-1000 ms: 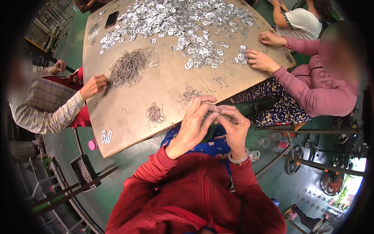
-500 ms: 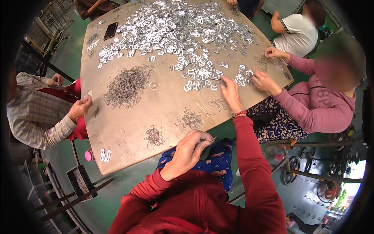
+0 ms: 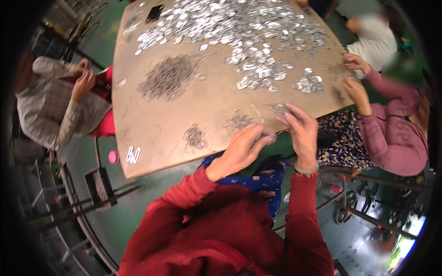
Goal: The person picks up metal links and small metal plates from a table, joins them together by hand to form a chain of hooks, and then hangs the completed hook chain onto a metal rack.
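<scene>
My left hand (image 3: pixel 241 149) is closed, thumb and fingers pinched together over the table's near edge. What it pinches is too small and blurred to make out. My right hand (image 3: pixel 301 133) is raised just to its right, with a small flat grey metal buckle (image 3: pixel 280 109) at its fingertips, smeared by motion. Beyond and left of my hands lie two small heaps of thin wire hooks, one nearer the middle (image 3: pixel 240 120) and one farther left (image 3: pixel 195 137). A large wire hook heap (image 3: pixel 169 77) lies farther back. Shiny metal buckles (image 3: pixel 258 69) spread across the far half.
On the brown table (image 3: pixel 161 129), two white loops (image 3: pixel 133 155) lie at the near left corner and a dark phone (image 3: pixel 154 14) at the far left. A small buckle pile (image 3: pixel 309 83) lies at the right. Seated people flank the table, one in plaid (image 3: pixel 46 101), another in pink (image 3: pixel 391 142).
My right hand has drawn back from the buckles toward my left hand, bringing a buckle. The view has shifted. The pink-sleeved person's hands have left the small buckle pile; the plaid-sleeved person's hands have come together.
</scene>
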A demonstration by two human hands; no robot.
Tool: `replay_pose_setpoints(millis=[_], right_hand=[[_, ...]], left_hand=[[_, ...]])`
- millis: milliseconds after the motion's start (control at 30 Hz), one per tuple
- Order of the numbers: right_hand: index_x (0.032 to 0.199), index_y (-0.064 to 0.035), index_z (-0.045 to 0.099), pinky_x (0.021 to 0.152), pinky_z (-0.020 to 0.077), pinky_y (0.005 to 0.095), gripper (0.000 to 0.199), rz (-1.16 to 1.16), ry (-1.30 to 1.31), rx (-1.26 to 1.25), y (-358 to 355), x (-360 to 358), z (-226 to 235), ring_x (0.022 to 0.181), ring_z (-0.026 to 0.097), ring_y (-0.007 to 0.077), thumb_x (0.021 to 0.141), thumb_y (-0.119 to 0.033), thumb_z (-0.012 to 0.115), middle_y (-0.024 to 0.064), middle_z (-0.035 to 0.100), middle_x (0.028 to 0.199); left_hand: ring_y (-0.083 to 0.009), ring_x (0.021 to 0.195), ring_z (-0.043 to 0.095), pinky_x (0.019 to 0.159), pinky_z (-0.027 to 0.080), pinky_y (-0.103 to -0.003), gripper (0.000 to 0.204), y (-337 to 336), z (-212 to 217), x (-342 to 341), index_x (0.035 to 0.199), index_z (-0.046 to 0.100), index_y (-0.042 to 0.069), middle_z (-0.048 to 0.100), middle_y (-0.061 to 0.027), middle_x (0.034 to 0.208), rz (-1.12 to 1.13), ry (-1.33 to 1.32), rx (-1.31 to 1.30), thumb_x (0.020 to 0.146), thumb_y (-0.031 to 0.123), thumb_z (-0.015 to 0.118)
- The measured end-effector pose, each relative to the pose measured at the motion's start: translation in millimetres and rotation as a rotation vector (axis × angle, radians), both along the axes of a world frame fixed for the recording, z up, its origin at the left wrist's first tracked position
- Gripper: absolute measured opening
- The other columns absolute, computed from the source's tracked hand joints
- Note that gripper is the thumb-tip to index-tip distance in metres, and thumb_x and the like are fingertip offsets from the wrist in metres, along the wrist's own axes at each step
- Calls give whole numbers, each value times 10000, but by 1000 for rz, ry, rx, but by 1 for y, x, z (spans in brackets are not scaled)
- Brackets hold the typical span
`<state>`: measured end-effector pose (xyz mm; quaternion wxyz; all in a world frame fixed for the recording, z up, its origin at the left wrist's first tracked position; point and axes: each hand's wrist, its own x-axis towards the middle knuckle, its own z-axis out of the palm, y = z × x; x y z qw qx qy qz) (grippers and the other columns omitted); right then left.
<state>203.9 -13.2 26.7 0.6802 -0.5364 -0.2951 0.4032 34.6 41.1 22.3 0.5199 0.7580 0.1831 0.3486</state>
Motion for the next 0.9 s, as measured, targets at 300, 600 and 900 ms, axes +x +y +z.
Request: replay_pose_setpoints(millis=[300, 600, 900], right_hand=[[947, 81, 628, 598, 452, 222, 169, -201, -90, 104, -36, -35, 4, 666, 560, 123, 779, 99, 635, 107, 620, 845], [950, 52, 619, 575, 459, 257, 170, -233, 169, 191, -46, -45, -21, 696, 579, 171, 791, 109, 605, 131, 595, 876], [920, 67, 629, 570, 466, 256, 146, -187, 89, 136, -52, -45, -6, 683, 578, 170, 786, 119, 604, 137, 600, 872]], left_hand=[[-296, 843, 601, 767, 453, -359, 102, -1, -4, 8, 918, 598, 20, 628, -118, 852, 18, 30, 78, 831, 66, 622], [-313, 971, 578, 816, 460, -386, 356, 37, -29, -7, 1150, 546, 52, 605, -150, 1021, 124, 136, 13, 820, 147, 640], [-377, 671, 634, 594, 512, -439, 124, 242, -92, -42, 706, 644, -14, 625, -211, 689, 645, 881, 726, 720, 80, 564]])
